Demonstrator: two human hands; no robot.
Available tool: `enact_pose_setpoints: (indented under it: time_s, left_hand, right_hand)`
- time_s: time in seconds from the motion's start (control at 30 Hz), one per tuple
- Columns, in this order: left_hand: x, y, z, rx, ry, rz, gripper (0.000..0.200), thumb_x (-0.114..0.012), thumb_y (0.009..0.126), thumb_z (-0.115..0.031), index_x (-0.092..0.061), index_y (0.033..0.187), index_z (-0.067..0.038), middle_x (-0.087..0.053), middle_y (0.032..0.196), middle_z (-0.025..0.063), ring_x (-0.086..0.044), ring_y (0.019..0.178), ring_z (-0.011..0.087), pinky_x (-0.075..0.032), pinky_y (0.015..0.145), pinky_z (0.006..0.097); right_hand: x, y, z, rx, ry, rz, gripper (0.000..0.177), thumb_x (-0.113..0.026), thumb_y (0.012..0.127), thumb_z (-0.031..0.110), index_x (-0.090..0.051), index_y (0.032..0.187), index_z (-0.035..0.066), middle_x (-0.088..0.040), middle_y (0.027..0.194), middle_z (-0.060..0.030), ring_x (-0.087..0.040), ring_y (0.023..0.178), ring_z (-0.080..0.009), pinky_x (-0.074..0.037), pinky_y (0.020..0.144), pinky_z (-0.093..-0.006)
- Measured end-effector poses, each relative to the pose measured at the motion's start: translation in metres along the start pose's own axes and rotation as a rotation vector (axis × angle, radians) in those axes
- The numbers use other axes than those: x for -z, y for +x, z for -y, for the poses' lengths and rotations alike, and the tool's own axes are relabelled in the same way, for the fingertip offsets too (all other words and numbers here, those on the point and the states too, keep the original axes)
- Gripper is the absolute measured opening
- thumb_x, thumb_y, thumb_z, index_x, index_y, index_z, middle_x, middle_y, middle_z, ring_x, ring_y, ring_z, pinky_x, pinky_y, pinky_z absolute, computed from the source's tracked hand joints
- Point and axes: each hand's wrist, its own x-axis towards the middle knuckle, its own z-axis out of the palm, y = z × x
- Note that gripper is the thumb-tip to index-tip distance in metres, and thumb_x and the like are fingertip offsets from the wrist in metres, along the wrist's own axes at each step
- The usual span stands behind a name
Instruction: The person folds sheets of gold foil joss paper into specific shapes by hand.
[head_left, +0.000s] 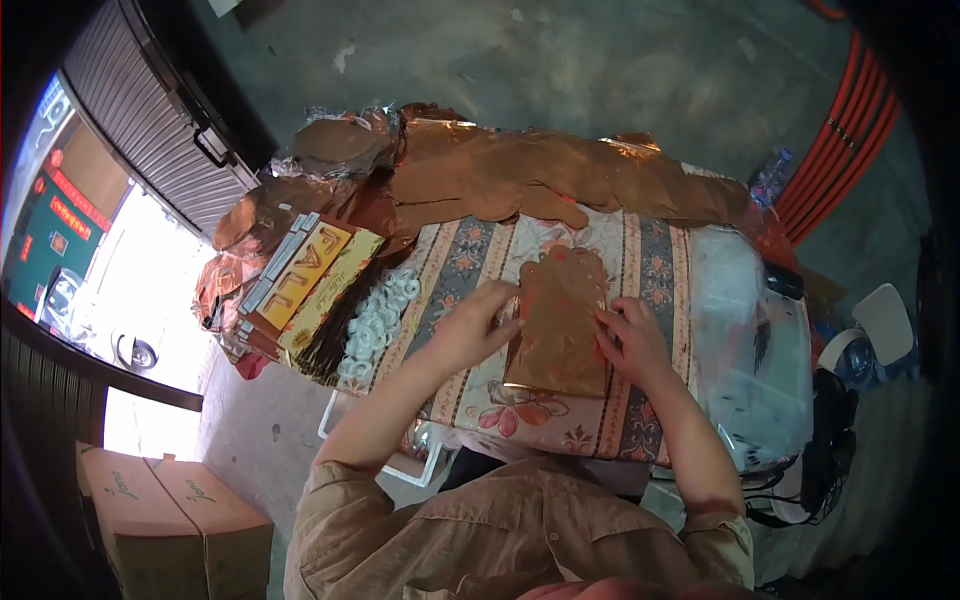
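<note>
A folded copper-brown foil sheet (556, 325) with a scalloped top end lies on the patterned tablecloth (465, 290). My left hand (478, 325) rests at its left edge, fingers apart, with fingertips touching the foil. At the right edge, my right hand (632, 340) lies with spread fingers, the tips on the foil's border. Neither hand is closed round anything. Left of my left hand lie a pile of white rings (380, 322) and a stack of printed "FALL" packets (325, 285). Beyond the folded sheet, a long heap of brown foil (480, 175) stretches across the table's far side.
Clear plastic bags (750, 340) cover the table's right end, with a black object (783, 281) there. A white chair (884, 322) and orange-red pipes (835, 140) are at the right. Cardboard boxes (165, 510) stand on the floor at the lower left, near an open doorway.
</note>
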Motion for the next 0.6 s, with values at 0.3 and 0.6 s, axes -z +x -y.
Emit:
enact_pose_setpoints:
  time_s: [0.3, 0.6]
  left_hand:
    - [-0.003, 0.118, 0.089, -0.145, 0.896, -0.064, 0.017, -0.062, 0.083, -0.015, -0.065, 0.095, -0.004, -0.063, 0.100, 0.0131, -0.063, 0.092, 0.0310, -0.052, 0.078, 0.0398]
    - [-0.025, 0.133, 0.116, 0.014, 0.963, -0.020, 0.018, -0.057, 0.083, -0.014, -0.071, 0.093, -0.009, -0.067, 0.099, 0.0099, -0.063, 0.097, 0.0258, -0.052, 0.080, 0.0387]
  right_hand:
    - [-0.001, -0.002, 0.000, -0.012, 0.034, -0.001, 0.027, -0.069, 0.078, 0.016, -0.066, 0.101, 0.004, -0.054, 0.107, -0.0136, -0.052, 0.104, -0.0337, -0.043, 0.089, -0.0430]
    - [-0.001, -0.001, 0.001, -0.001, 0.011, 0.006, 0.032, -0.070, 0.077, 0.018, -0.064, 0.106, 0.005, -0.053, 0.108, -0.0131, -0.052, 0.106, -0.0344, -0.044, 0.090, -0.0446]
